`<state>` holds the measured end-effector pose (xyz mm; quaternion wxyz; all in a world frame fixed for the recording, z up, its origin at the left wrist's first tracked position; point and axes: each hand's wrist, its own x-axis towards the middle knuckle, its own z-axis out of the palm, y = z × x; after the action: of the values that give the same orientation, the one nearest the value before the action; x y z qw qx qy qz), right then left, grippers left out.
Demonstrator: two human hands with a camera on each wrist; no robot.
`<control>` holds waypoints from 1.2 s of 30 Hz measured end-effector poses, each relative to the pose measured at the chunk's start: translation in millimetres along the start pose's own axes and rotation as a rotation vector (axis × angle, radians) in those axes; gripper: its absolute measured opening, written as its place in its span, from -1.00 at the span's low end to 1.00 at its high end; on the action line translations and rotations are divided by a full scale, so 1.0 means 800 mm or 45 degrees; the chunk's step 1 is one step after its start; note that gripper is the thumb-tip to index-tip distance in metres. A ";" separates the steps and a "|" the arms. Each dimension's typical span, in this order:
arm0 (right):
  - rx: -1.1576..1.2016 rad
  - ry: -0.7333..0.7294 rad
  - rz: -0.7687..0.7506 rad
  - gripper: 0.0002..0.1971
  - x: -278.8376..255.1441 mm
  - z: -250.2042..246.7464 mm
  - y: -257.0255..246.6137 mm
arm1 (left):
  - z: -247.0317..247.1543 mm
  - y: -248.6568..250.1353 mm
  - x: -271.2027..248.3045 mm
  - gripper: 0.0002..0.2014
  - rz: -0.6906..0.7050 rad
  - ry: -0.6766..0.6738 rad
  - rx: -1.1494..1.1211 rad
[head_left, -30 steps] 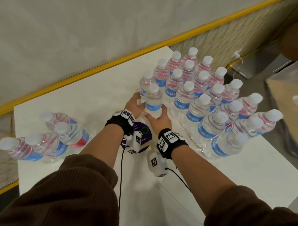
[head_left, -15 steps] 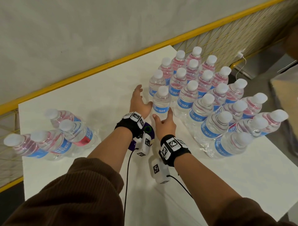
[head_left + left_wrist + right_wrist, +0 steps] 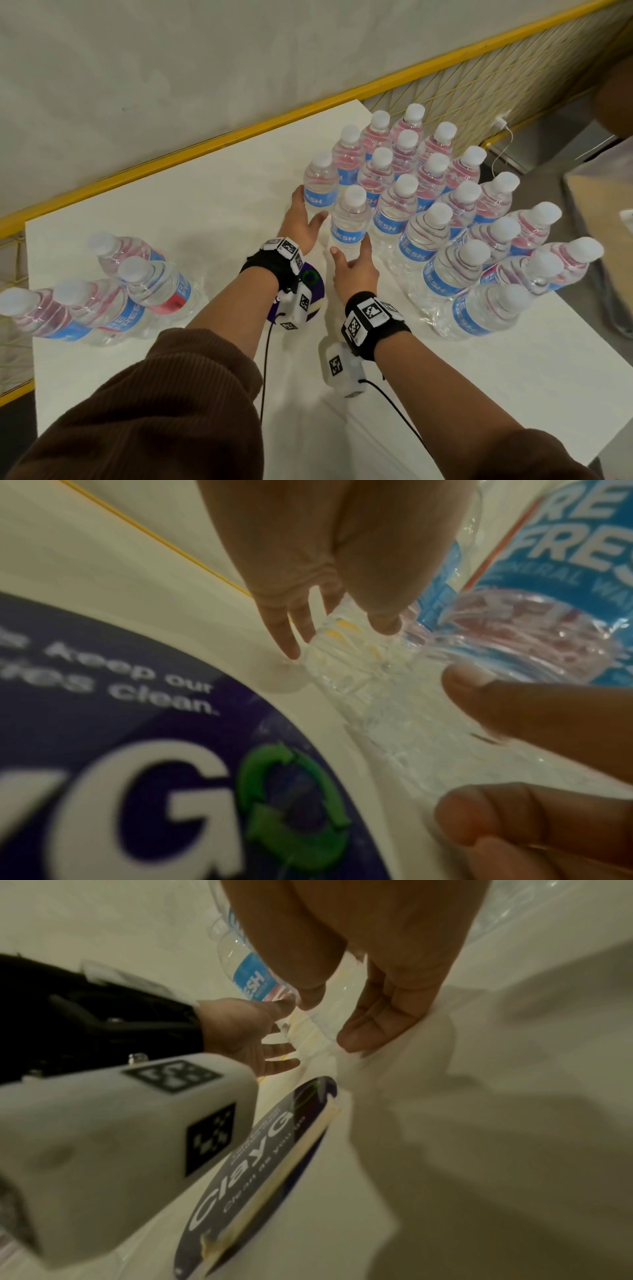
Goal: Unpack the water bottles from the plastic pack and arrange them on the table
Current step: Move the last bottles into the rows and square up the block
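Several clear water bottles [image 3: 428,212] with white caps and blue labels stand upright in rows on the right of the white table [image 3: 205,192]. The nearest, front-left bottle [image 3: 349,222] stands between my hands. My left hand [image 3: 308,209] lies open to its left, fingers straight, fingertips by the bottle behind [image 3: 320,185]. My right hand [image 3: 351,253] is open just in front, its index finger near the bottle's base. In the left wrist view my left fingers [image 3: 284,631] point at a bottle's base [image 3: 342,664]. Neither hand holds anything.
A tight cluster of several more bottles [image 3: 137,294] stands at the table's left edge. A round purple sticker [image 3: 313,281] lies under my left wrist. A yellow rail [image 3: 171,154] runs behind the table. A cardboard box [image 3: 599,192] stands off the right side.
Both hands were cupped round the front-left bottle a second ago; they have let go and straightened. The left hand has slid further forward beside the rows.
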<state>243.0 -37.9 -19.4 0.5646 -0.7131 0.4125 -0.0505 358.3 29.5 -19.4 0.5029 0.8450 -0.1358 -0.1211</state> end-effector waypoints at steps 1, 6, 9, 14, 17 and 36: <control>-0.007 -0.001 -0.007 -0.30 0.000 0.001 -0.001 | -0.002 -0.003 0.001 -0.35 -0.014 -0.015 -0.005; 0.057 0.037 -0.036 -0.29 -0.010 0.003 0.003 | -0.006 -0.008 -0.003 -0.29 -0.116 0.059 -0.085; 0.121 0.094 -0.051 -0.38 -0.013 0.009 0.007 | -0.004 -0.006 -0.002 -0.43 -0.112 0.096 -0.049; 0.178 0.119 -0.023 -0.45 0.001 0.021 -0.002 | -0.009 -0.003 0.001 -0.51 -0.136 0.111 -0.004; 0.170 0.124 -0.020 -0.47 0.007 0.025 -0.008 | -0.011 -0.006 0.002 -0.46 -0.187 0.084 -0.030; 0.156 0.122 0.045 -0.46 0.017 0.024 -0.021 | -0.009 0.006 0.006 -0.46 -0.203 -0.047 0.048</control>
<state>271.4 -31.8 -17.1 0.5876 -0.6666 0.4477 -0.0998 364.5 31.8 -12.0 0.4731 0.8600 -0.0796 -0.1737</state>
